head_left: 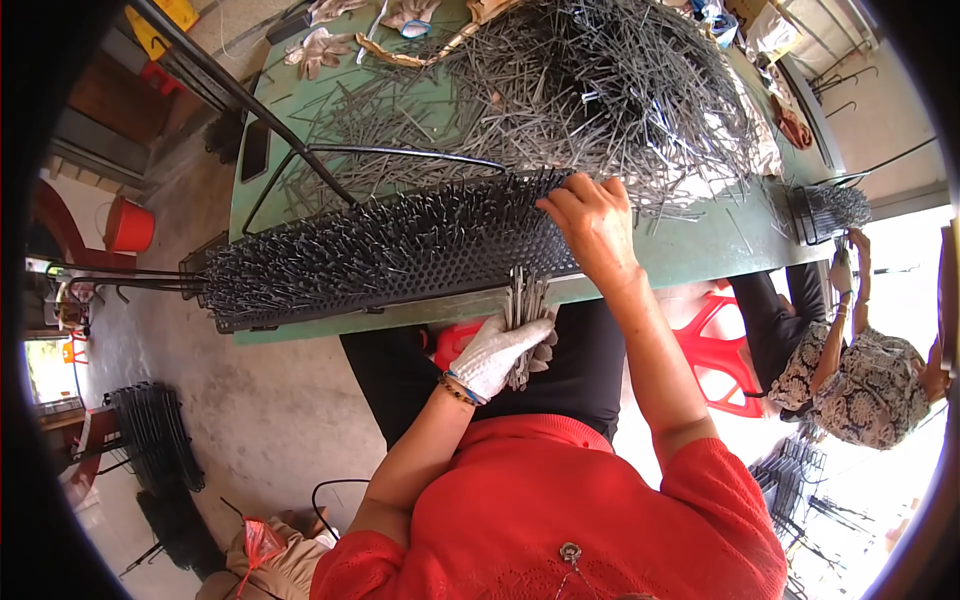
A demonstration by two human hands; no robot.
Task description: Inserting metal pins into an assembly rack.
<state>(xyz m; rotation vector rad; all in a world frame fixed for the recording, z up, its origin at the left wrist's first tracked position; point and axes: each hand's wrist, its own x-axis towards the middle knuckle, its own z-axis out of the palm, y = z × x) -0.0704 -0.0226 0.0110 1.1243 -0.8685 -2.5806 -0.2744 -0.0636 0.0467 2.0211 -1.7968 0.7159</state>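
Note:
My left hand (488,360), in a white knit glove, is closed round a bundle of thin grey metal rods (524,300) that stands nearly upright just below the table's front edge. Bare and pinched, my right hand (594,228) is at the right end of a long black perforated rack (455,276). Whatever its fingertips hold is too small or hidden to make out. Many short dark rods (310,250) stick up from the rack's holes, densest toward the left. Along the rack's front strip, toward the right, bare holes show.
A big heap of loose rods (640,90) covers the green table (690,245) behind the rack. Gloves (320,50) lie at its far left. A black metal frame (240,95) rises over the rack. At right, a co-worker (865,385) handles a smaller rack (815,215) beside a red stool (715,345).

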